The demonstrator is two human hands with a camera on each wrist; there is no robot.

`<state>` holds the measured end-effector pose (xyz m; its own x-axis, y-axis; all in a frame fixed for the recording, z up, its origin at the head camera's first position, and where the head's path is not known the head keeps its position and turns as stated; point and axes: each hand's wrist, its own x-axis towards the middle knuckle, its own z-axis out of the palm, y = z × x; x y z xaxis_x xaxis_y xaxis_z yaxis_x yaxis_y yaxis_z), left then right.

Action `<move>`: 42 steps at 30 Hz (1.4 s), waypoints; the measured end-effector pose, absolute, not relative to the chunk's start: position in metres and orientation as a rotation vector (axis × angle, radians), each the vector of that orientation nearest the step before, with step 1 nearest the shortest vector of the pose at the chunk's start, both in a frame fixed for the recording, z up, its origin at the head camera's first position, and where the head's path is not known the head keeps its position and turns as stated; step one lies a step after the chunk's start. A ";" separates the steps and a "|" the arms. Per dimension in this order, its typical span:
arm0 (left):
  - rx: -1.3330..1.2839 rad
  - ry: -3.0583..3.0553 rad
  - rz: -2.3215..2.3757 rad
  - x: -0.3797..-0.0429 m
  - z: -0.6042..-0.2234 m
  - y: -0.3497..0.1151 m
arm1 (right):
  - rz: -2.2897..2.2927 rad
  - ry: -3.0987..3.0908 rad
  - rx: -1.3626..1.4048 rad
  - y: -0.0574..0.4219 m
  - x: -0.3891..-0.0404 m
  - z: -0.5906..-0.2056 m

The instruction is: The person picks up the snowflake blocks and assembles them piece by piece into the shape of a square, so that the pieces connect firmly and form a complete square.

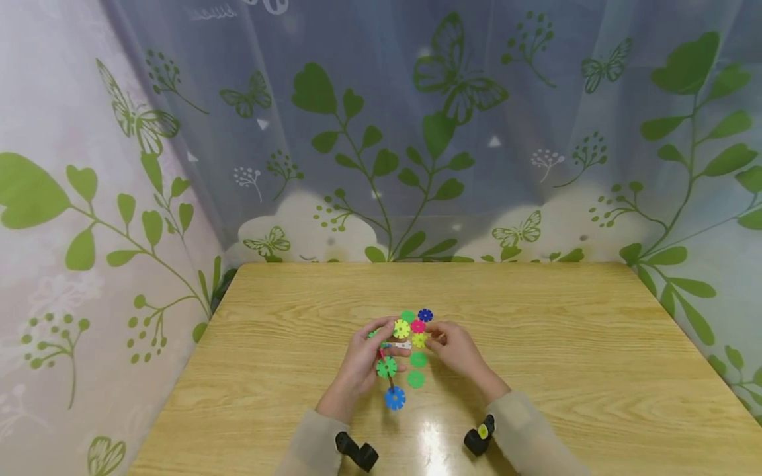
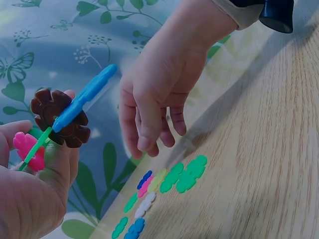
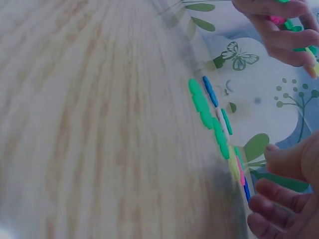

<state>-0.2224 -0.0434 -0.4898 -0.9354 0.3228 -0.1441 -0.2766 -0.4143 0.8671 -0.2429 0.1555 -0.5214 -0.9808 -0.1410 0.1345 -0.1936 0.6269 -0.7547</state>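
My left hand (image 1: 359, 357) grips a chain of slotted plastic discs joined edge to edge. A green disc (image 1: 387, 367), a brown disc (image 2: 75, 130) and a blue disc (image 1: 394, 398) stick out from it, with a pink disc (image 2: 31, 152) by the fingers. A yellow disc (image 1: 401, 328) shows at the left fingertips. My right hand (image 1: 457, 348) hovers above the table, fingers loosely bent and nothing visible between them. Nearest below it lie loose discs: yellow (image 1: 419, 340), pink (image 1: 418, 326) and dark blue (image 1: 425, 315).
On the wooden table (image 1: 536, 297), two green discs (image 2: 191, 174) lie beside the loose row. A white disc (image 2: 145, 204) and another blue disc (image 2: 134, 229) are close by. A printed curtain (image 1: 381, 132) hangs behind the table's far edge.
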 end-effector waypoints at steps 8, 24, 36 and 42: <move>0.048 1.426 2.403 -0.223 -0.492 -0.045 | 0.920 -2.916 0.319 0.151 -0.247 -0.522; 0.013 1.414 2.444 -0.223 -0.494 -0.047 | 0.703 -2.962 0.199 0.139 -0.248 -0.529; 0.002 1.432 2.452 -0.224 -0.491 -0.049 | 1.141 -2.820 0.220 0.145 -0.248 -0.528; 0.014 1.459 2.435 -0.228 -0.490 -0.049 | 1.370 -2.684 0.236 0.147 -0.247 -0.518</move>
